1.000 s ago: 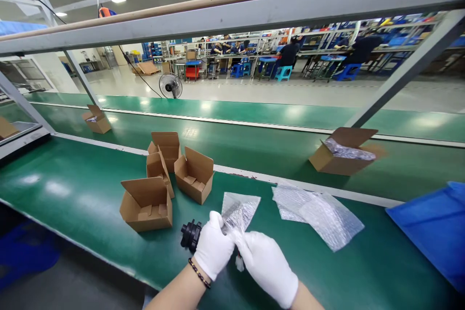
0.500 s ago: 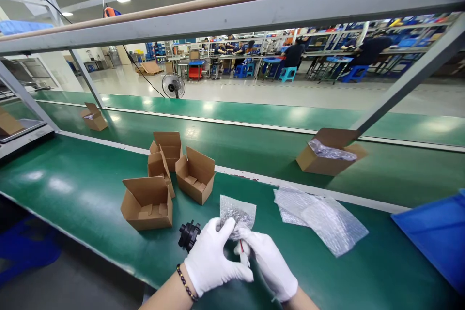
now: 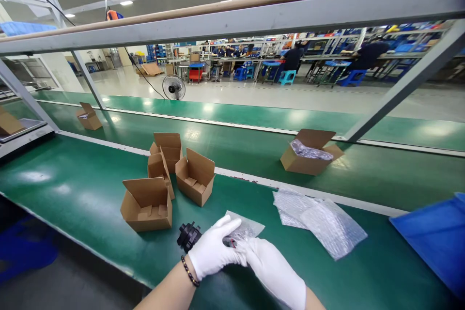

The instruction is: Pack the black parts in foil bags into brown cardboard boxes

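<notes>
My left hand, in a white glove, is closed around the near end of a small bubble-wrap bag. From the right, my right hand, also gloved, has its fingers pinched together at the same end of the bag. A short bit of red wire shows between the hands; what it belongs to is hidden by the fingers. Just left of my left hand a black ribbed plastic fitting lies on the green work surface.
Open cardboard boxes stand to the left. Flat bubble-wrap bags lie to the right, near a blue bin. A box with bubble wrap inside sits on the belt beyond. A metal frame bar crosses above.
My hands have come closer together at the bag's end, and the bag has tipped lower and to the right. The white piece by the wire is now hidden. Boxes on the belt have shifted left.
</notes>
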`<state>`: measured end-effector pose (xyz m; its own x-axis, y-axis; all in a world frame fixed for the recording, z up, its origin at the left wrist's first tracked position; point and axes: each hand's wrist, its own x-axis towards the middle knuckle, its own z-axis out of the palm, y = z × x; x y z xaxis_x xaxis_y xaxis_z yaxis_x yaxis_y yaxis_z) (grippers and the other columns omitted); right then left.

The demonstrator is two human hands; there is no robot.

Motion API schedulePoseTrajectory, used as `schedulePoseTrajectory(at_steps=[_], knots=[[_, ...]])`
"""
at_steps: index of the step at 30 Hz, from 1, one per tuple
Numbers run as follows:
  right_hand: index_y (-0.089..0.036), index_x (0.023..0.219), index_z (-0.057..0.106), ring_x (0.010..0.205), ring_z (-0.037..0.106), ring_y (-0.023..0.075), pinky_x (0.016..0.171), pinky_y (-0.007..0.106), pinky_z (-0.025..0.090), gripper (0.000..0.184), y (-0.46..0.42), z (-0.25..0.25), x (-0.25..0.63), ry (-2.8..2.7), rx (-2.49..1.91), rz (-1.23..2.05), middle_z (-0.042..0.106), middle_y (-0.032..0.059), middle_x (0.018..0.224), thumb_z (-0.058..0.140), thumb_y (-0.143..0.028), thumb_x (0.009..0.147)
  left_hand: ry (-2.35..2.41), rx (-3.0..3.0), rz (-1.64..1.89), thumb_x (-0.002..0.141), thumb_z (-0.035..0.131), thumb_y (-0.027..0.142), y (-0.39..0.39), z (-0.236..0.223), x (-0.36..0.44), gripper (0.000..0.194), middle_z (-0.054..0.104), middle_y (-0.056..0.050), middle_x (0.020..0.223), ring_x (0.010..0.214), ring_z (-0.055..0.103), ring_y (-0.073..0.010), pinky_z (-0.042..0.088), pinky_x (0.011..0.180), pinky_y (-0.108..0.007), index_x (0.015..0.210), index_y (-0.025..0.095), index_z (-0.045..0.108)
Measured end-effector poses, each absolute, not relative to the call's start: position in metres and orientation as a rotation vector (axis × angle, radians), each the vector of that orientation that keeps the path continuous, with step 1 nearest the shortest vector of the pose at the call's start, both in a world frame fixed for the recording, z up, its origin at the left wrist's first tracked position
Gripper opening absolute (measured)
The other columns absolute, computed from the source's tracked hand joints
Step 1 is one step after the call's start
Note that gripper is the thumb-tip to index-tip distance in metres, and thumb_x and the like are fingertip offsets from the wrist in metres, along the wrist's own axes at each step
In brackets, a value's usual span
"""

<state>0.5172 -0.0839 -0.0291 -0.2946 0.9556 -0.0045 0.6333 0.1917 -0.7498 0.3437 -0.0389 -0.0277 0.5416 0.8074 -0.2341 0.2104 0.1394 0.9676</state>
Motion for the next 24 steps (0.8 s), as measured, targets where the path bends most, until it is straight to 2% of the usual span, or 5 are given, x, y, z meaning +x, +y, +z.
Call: schedulePoseTrajectory(at_steps=[3, 7, 14, 19, 24], knots=[[-0.02, 0.073, 0.063, 0.065, 0.06, 0.019, 0.063, 0.029, 0.041, 0.03, -0.091, -0.029, 0.514, -2.132, -1.696, 0.363, 0.067, 0.0063, 0.073, 0.037, -0.023, 0.088, 0.887, 1.247, 0.572, 0.046, 0.093, 0.035, -0.033, -0.031, 0.348, 0.086, 0.031, -0.012, 0.156, 0.132, 0.047, -0.0363, 0.042, 0.109, -0.043, 0.126, 0.02, 0.065], [-0.021, 0.062, 0.059, 0.061, 0.057, 0.0184, 0.058, 0.028, 0.037, 0.027, -0.094, -0.039, 0.502, -1.972, -1.816, -0.178, 0.061, 0.0042, 0.065, 0.045, -0.02, 0.086, 1.0, 1.366, 0.724, 0.072, 0.076, 0.025, -0.043, -0.038, 0.356, 0.051, 0.037, -0.012, 0.153, 0.128, 0.052, -0.0313, 0.04, 0.112, -0.042, 0.122, 0.019, 0.067], [-0.02, 0.074, 0.065, 0.064, 0.062, 0.0175, 0.06, 0.026, 0.043, 0.024, -0.08, -0.059, 0.493, -1.972, -1.75, -0.034, 0.068, 0.0042, 0.072, 0.048, -0.004, 0.078, 0.856, 2.096, 0.58, 0.088, 0.057, 0.025, -0.06, -0.042, 0.341, 0.063, 0.027, -0.009, 0.158, 0.146, 0.021, -0.0337, 0.023, 0.118, -0.054, 0.148, 0.028, 0.038], [-0.019, 0.086, 0.068, 0.08, 0.068, 0.0171, 0.077, 0.025, 0.05, 0.032, -0.077, -0.038, 0.493, -1.818, -1.667, 0.327, 0.072, 0.0067, 0.085, 0.037, -0.011, 0.088, 0.904, 2.204, 0.699, 0.099, 0.038, 0.035, -0.048, -0.062, 0.336, 0.047, 0.043, -0.007, 0.151, 0.139, 0.038, -0.0269, 0.031, 0.117, -0.048, 0.146, 0.03, 0.041], [-0.019, 0.088, 0.066, 0.078, 0.07, 0.0168, 0.074, 0.023, 0.052, 0.027, -0.075, -0.053, 0.491, -1.977, -1.557, 0.244, 0.074, 0.0063, 0.086, 0.039, -0.016, 0.084, 1.017, 2.178, 0.867, 0.092, 0.046, 0.041, -0.03, -0.087, 0.345, 0.046, 0.062, -0.011, 0.13, 0.119, 0.058, -0.0293, 0.048, 0.104, -0.042, 0.132, 0.023, 0.06]])
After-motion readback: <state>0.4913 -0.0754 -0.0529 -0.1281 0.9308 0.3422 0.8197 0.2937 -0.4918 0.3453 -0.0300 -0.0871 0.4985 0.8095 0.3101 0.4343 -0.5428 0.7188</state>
